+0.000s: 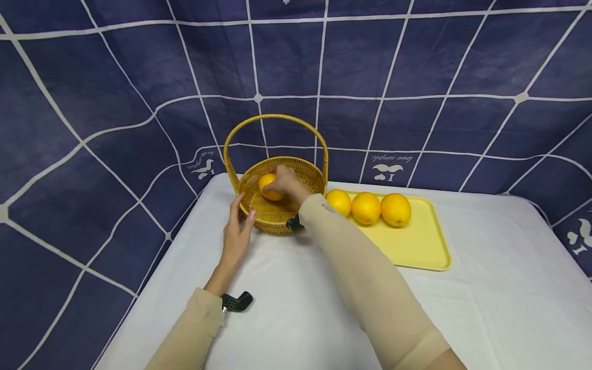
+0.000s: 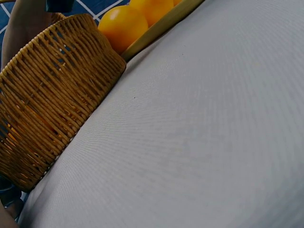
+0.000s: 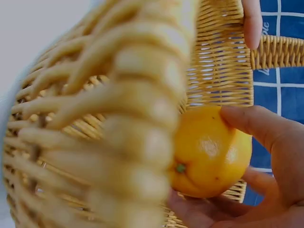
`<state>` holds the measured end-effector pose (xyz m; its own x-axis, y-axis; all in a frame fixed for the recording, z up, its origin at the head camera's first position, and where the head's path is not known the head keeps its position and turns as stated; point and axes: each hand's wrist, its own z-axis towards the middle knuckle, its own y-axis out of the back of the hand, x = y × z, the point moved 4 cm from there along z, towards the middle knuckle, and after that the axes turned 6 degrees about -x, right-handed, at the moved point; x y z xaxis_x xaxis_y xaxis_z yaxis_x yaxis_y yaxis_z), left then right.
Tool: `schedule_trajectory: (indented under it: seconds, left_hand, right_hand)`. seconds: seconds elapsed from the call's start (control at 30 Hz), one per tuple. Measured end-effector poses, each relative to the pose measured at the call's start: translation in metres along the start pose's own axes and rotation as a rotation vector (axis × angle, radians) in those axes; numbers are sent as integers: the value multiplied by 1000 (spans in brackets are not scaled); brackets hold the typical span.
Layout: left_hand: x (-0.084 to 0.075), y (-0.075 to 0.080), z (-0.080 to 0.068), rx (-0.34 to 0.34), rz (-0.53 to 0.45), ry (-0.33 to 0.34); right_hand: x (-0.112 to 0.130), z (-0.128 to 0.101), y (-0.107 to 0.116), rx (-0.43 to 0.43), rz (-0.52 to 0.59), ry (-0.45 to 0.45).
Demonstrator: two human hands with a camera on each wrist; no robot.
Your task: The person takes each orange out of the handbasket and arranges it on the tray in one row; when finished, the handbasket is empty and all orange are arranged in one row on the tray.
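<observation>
A woven yellow basket (image 1: 302, 169) with a tall hoop handle stands at the back of the white table. My right hand (image 1: 285, 181) reaches into it and grips an orange (image 1: 268, 185); in the right wrist view the fingers curl round the orange (image 3: 211, 154) inside the basket (image 3: 99, 137). My left hand (image 1: 239, 221) is beside the basket's left wall, fingers straight, touching or nearly touching the rim. A left finger (image 3: 251, 21) shows at the rim (image 3: 278, 52). Three oranges (image 1: 366, 207) lie in a row on a yellow tray (image 1: 418, 246).
The table (image 1: 485, 288) is covered in white cloth, with a dark blue checked backdrop behind it. The tray sits just right of the basket, touching it. In the left wrist view the basket wall (image 2: 45, 114) and the tray oranges (image 2: 122, 26) are close by.
</observation>
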<state>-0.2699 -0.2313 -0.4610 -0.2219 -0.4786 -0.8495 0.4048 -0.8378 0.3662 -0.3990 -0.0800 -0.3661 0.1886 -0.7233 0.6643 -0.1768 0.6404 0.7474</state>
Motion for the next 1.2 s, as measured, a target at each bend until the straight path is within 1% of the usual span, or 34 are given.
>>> schedule_trajectory:
  seconds: [0.03,0.2,0.43,0.57,0.7,0.83,1.03,1.1,1.2]
  left_hand:
    - [0,0,0,1,2,0]
    - [0,-1,-2,8,7,-1]
    - [0,0,-2,8,9,-2]
    - [-1,0,-2,6,8,-9]
    - [-1,-1,-2,3,5,-5]
    - [1,-1,-4,3,10,1]
    - [-1,-2,-5,9,13,-1]
    - [-2,-1,-4,9,10,-7]
    - [-3,1,-3,0,7,-13]
  right_hand:
    - [-1,-2,1,5,-11,-6]
    - [-7,-11,4,24,18,-21]
    - [-19,-19,3,102,93,-44]
    - [-20,-27,4,97,75,-13]
    - [-18,-33,8,56,45,26]
    - [-16,-42,16,12,84,53]
    - [-12,-61,45,-73,108,138]
    - [-14,-68,55,-107,146,157]
    - [-19,-79,69,-150,204,163]
